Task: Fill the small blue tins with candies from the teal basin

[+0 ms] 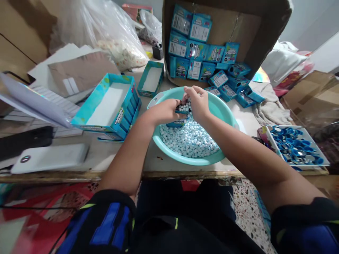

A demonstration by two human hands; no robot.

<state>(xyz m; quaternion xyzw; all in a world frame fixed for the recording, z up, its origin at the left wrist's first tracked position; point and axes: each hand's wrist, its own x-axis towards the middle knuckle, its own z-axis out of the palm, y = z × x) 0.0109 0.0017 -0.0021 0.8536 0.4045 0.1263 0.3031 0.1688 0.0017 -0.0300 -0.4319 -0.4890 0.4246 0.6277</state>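
Observation:
A teal plastic basin (225,114) sits on the table in front of me, filled with small pale blue and white candies (189,139). My left hand (165,111) is closed around a small blue candy box (177,122) held over the candies. My right hand (197,102) is closed in a pinch just above the box's open end, with a few candies between its fingers.
A tipped cardboard carton (265,31) with several small blue boxes (196,56) stands behind the basin. Open blue display trays (111,106) lie at left, a white power bank (50,158) near the front edge. A tray of blue rings (298,146) sits at right.

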